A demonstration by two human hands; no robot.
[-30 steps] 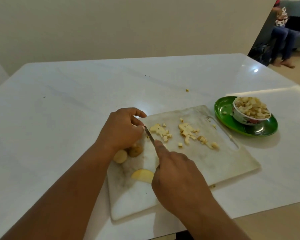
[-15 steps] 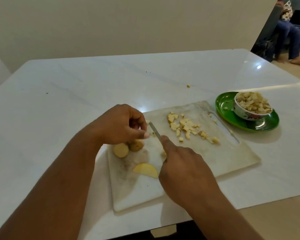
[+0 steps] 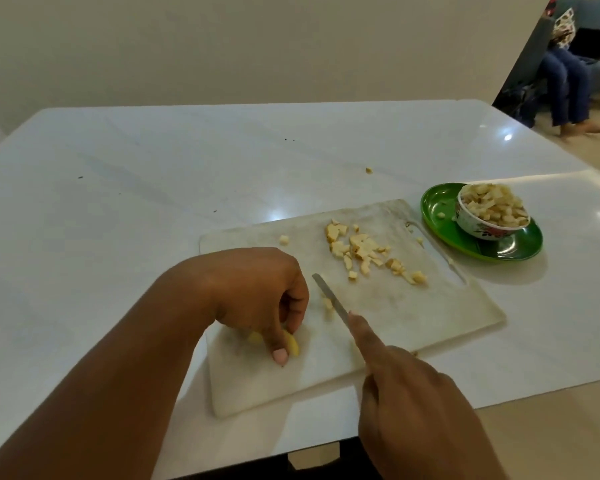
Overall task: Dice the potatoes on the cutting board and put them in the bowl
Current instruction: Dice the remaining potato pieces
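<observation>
A white cutting board (image 3: 430,306) lies on the table with a pile of diced potato (image 3: 364,251) at its far side. My left hand (image 3: 260,289) reaches down over the board's near left part, its fingers curled round a yellow potato slice (image 3: 291,344); other potato pieces under it are hidden. My right hand (image 3: 420,410) grips a knife (image 3: 329,299), index finger laid along the blade, tip pointing away over the board's middle. A small patterned bowl (image 3: 489,226) heaped with potato cubes stands to the right.
The bowl sits on a green plate (image 3: 440,206) just right of the board. A stray potato bit (image 3: 369,170) lies on the white table (image 3: 153,174) beyond the board. A person sits on a sofa (image 3: 568,64) at the far right.
My left hand has moved from the far left of the board toward me and taken hold of the yellow slice. The knife has lifted slightly to the right; the diced pile stays put.
</observation>
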